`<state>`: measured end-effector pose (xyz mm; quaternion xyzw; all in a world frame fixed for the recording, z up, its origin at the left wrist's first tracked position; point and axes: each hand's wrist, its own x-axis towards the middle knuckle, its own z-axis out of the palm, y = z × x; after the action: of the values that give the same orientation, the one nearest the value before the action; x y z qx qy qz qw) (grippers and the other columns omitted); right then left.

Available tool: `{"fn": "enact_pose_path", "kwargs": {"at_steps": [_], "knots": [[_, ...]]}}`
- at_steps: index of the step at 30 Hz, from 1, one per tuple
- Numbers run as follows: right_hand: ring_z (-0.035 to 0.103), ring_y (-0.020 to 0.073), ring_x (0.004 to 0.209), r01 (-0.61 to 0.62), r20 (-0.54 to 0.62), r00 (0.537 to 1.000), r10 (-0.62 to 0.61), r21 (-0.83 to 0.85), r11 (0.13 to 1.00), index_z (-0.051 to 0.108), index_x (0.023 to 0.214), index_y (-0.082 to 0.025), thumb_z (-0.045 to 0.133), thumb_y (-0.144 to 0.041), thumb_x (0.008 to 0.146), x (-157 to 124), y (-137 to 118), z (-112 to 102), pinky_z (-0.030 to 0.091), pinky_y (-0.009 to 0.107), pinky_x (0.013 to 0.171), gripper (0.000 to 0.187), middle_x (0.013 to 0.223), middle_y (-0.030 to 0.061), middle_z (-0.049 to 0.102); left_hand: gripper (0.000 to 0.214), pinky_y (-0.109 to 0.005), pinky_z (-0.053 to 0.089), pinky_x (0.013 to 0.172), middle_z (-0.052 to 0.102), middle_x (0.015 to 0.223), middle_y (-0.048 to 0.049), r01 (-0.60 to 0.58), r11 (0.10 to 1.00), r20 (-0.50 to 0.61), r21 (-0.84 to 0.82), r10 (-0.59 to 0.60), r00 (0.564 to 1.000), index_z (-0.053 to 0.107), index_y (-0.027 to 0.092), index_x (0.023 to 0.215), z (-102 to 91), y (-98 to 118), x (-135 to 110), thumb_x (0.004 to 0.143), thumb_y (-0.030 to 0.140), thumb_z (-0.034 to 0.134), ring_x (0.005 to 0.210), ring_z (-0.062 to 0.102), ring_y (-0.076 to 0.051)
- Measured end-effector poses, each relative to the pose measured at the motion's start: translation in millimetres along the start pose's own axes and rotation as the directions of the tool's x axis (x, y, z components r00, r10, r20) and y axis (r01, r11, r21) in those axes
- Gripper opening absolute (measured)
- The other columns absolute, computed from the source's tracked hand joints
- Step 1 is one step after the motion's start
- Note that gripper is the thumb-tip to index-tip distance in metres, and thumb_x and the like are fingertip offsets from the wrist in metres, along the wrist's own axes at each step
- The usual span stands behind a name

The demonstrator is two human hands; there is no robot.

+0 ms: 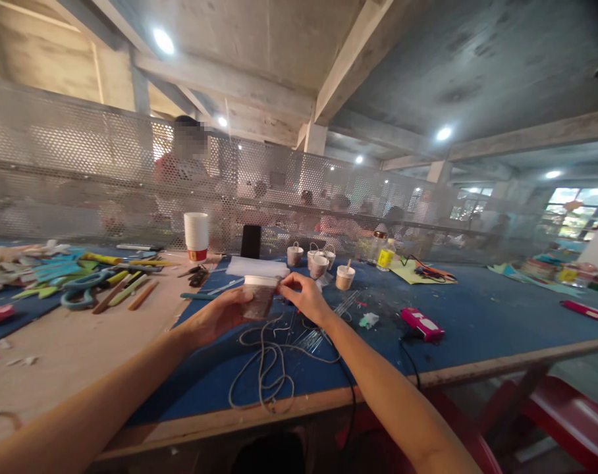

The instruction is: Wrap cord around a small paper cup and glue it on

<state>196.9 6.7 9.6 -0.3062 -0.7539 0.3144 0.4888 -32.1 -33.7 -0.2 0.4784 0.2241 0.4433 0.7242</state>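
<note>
A white-rimmed paper cup [260, 299] with a grey-brown covering around its side is in my left hand [224, 308], held upright above the blue table. The fingers of my right hand [305, 296] are pinched together at the cup's right upper edge; what lies between the fingertips is too small to make out. Below the cup, a long grey cord [264, 362] spreads in loose loops across the table. Clear thin sticks [313, 339] lie under my right forearm. Behind my hands stand several similar covered cups [319, 266], some with loop handles, and a cup with a wooden stick [345, 278].
A stack of white paper cups [196, 230] and a dark phone-like slab [251, 241] stand near the perforated screen [106, 171]. Blue-handled scissors [81, 293] lie among tools at left. At right are a yellow-labelled bottle [386, 255] and a corded pink device [422, 324].
</note>
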Motion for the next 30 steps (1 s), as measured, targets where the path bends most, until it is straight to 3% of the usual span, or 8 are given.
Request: {"fn": "enact_pose_path", "kwargs": {"at_steps": [16, 24, 30], "knots": [[0.063, 0.0164, 0.076, -0.06, 0.013, 0.998, 0.059, 0.04, 0.997, 0.065, 0.078, -0.02, 0.072, -0.037, 0.08, 1, -1, 1, 0.049, 0.028, 0.077, 0.018, 0.076, -0.0016, 0.066, 0.033, -0.04, 0.056, 0.095, 0.076, 0.12, -0.0127, 0.006, 1.0, -0.008, 0.0, -0.006, 1.0, 0.073, 0.017, 0.12, -1.3, -2, 1, 0.089, 0.021, 0.066, 0.104, 0.073, -0.028], [0.065, 0.0171, 0.076, -0.097, -0.035, 0.994, 0.099, 0.041, 0.994, 0.068, 0.082, -0.02, 0.071, -0.04, 0.081, 1, 9, 5, 0.049, 0.028, 0.074, 0.02, 0.079, 0.0003, 0.07, 0.038, -0.042, 0.055, 0.099, 0.074, 0.124, -0.0153, 0.006, 1.0, -0.042, 0.012, -0.005, 0.999, 0.069, 0.013, 0.126, 3.8, -1, 3, 0.091, 0.026, 0.064, 0.12, 0.066, -0.032], [0.067, 0.018, 0.079, -0.094, -0.035, 0.995, 0.095, 0.024, 0.995, 0.068, 0.083, -0.02, 0.07, -0.042, 0.082, 1, 12, 8, 0.051, 0.028, 0.076, 0.021, 0.081, 0.0007, 0.072, 0.04, -0.039, 0.057, 0.094, 0.074, 0.124, -0.015, -0.031, 0.997, -0.083, 0.068, 0.036, 0.996, 0.069, 0.015, 0.127, 5.6, -3, 8, 0.088, 0.025, 0.071, 0.11, 0.071, -0.029]]}}
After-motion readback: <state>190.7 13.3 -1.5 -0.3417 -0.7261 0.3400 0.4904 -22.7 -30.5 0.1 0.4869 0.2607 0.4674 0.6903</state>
